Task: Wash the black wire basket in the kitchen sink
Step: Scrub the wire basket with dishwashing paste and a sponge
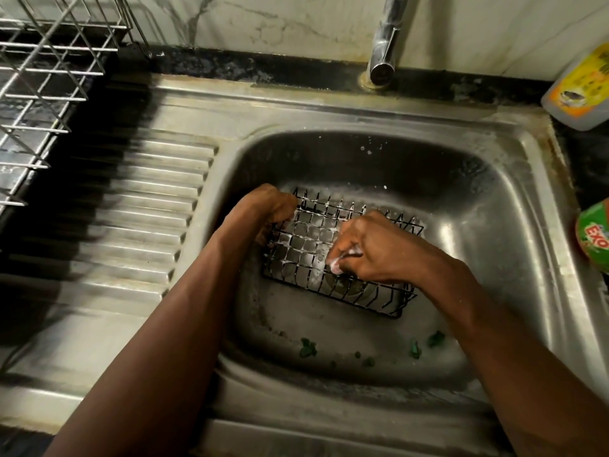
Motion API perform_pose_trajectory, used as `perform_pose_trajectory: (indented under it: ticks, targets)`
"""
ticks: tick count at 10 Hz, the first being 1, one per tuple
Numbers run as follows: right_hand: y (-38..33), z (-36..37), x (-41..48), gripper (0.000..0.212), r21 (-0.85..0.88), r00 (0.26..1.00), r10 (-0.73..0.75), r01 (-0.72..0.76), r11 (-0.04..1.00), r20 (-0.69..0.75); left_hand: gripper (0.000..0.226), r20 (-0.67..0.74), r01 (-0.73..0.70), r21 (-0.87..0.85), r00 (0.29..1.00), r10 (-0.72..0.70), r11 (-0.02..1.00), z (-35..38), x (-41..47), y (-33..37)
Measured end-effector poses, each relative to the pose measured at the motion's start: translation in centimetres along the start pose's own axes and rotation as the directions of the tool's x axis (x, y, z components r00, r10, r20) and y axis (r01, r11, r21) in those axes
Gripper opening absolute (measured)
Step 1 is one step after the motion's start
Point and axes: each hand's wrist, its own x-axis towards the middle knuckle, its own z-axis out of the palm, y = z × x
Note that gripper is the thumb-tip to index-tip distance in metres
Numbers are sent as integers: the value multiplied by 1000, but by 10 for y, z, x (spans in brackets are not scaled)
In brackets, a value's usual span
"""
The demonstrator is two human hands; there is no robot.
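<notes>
While the black wire basket lies open side up on the floor of the steel sink, over the drain and flecked with white suds, the left hand grips its far left corner with curled fingers. The right hand, inside the basket, pinches a small foamy wad against the mesh. Green scraps lie on the sink floor nearer the person; a yellow-labelled bottle and a green tub sit at the right.

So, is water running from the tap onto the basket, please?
No, no stream falls from the tap, and the basket shows only foam.
</notes>
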Motion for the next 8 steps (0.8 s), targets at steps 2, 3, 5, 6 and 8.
perform_pose_trajectory:
  ticks: [2, 3, 5, 6, 8]
  targets:
    - [34, -11, 18, 22, -58, 900, 101, -139, 989, -424, 41, 9, -58, 18, 998, 58, 998, 1, -4, 0]
    - [39, -12, 16, 21, -59, 875, 140, -188, 980, -463, 33, 9, -49, 84, 999, 49, 995, 3, 2, 0]
    - [8, 9, -9, 13, -75, 973, 35, -53, 996, -227, 29, 24, -18, 154, 1000, 15, 988, 0, 2, -1]
    - [-3, 13, -17, 9, -93, 990, -29, 16, 995, -137, 29, 40, -16, 166, 999, 9, 986, 0, 0, 0]
    - [3, 4, -24, 15, 1, 1000, -19, 19, 1000, -19, 36, 3, -29, 110, 1000, 29, 994, 1, -2, 0]
